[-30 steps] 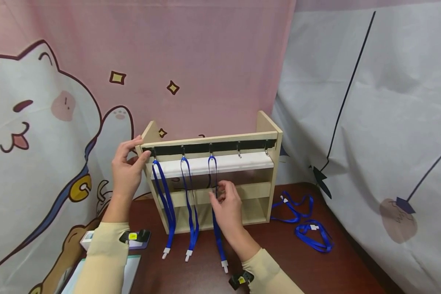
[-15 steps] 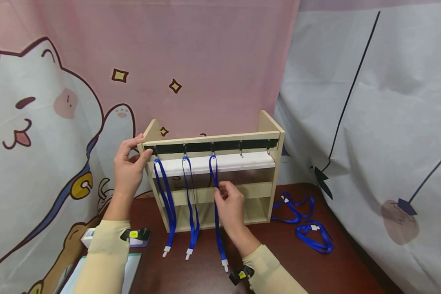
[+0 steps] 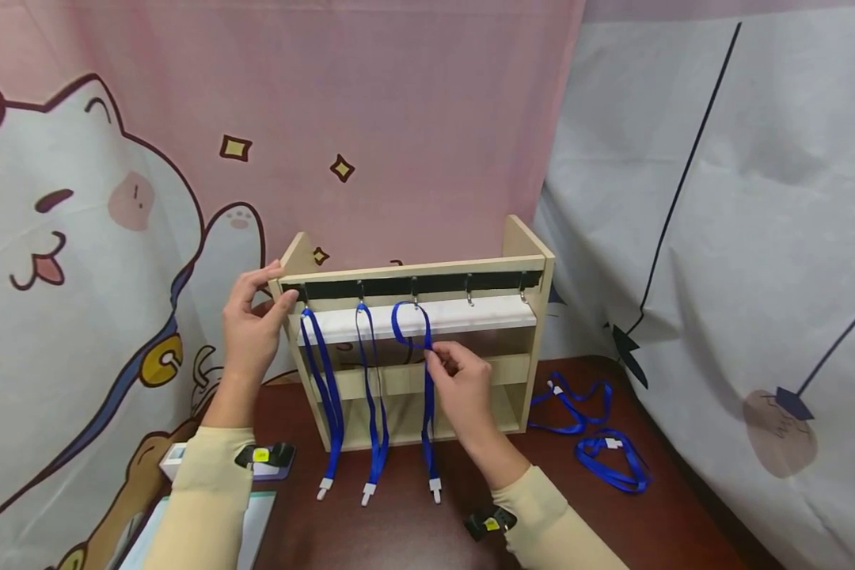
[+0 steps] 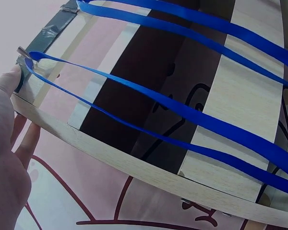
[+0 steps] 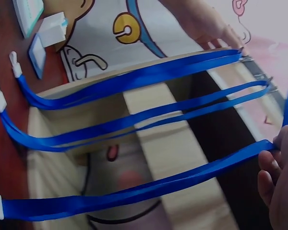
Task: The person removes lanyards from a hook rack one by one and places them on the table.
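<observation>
I pinch the blue lanyard (image 3: 428, 404) in my right hand (image 3: 466, 388), its loop (image 3: 396, 323) at the hook (image 3: 416, 290) just above; overtwisting could make it slip. My left hand (image 3: 252, 332) grips the rack (image 3: 533, 348); slackening could let that shift.

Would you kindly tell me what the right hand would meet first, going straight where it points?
Past its pinched blue lanyard, the right hand would probably meet the white ledge; depth is unclear.
</observation>
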A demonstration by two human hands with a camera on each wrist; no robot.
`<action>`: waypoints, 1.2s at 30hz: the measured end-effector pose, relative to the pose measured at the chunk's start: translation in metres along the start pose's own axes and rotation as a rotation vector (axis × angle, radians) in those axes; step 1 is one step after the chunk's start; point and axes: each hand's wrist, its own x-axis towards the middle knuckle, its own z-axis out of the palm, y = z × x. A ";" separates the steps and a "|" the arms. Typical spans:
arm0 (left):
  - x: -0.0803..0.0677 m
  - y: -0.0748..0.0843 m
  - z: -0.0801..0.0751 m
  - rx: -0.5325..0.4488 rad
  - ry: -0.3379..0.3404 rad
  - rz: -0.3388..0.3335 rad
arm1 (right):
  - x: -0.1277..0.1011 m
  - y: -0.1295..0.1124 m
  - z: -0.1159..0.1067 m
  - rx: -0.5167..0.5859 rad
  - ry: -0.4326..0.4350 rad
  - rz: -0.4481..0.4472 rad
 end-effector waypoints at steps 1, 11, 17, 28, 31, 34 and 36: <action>-0.001 0.005 0.000 -0.005 -0.002 0.000 | 0.002 -0.002 -0.002 0.001 -0.003 -0.011; -0.001 0.015 0.003 0.003 -0.011 -0.002 | 0.017 -0.024 -0.029 -0.010 -0.097 -0.029; 0.001 -0.008 0.003 0.008 -0.004 -0.003 | 0.024 -0.029 -0.050 -0.049 -0.141 -0.059; 0.001 -0.012 0.000 -0.027 -0.017 0.003 | 0.029 -0.027 -0.097 -0.177 -0.208 -0.143; 0.000 -0.013 -0.002 -0.022 -0.020 -0.004 | 0.030 -0.025 -0.110 -0.206 -0.236 -0.164; 0.000 -0.012 -0.003 -0.013 -0.019 -0.011 | 0.033 -0.022 -0.123 -0.237 -0.274 -0.193; 0.000 -0.011 -0.004 -0.012 -0.018 -0.012 | 0.036 -0.020 -0.131 -0.252 -0.293 -0.214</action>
